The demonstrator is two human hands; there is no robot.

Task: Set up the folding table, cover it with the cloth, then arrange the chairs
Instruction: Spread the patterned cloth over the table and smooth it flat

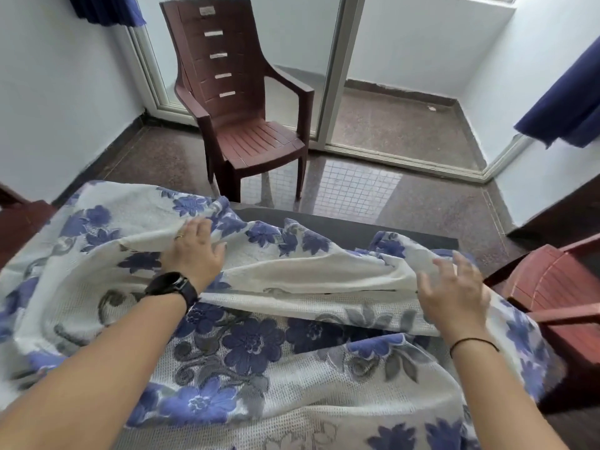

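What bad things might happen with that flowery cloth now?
1. The white cloth with blue flowers is bunched in folds, and a dark strip of the grey tabletop at the far edge is bare; the cloth may end up crooked.
2. Much cloth hangs toward the near left, so it might slide off that side.
3. The reddish plastic chair stands close by the right hand; the cloth could snag on it.

**Counts in view**

One floral cloth (pixel 259 352) lies over one dark table (pixel 341 227). Three brown plastic chairs show: one far (pixel 240 125), one at right (pixel 558 287), one barely visible at left (pixel 19 222). Two hands: left (pixel 194 251), right (pixel 454 293). Two blue curtains (pixel 565 105).
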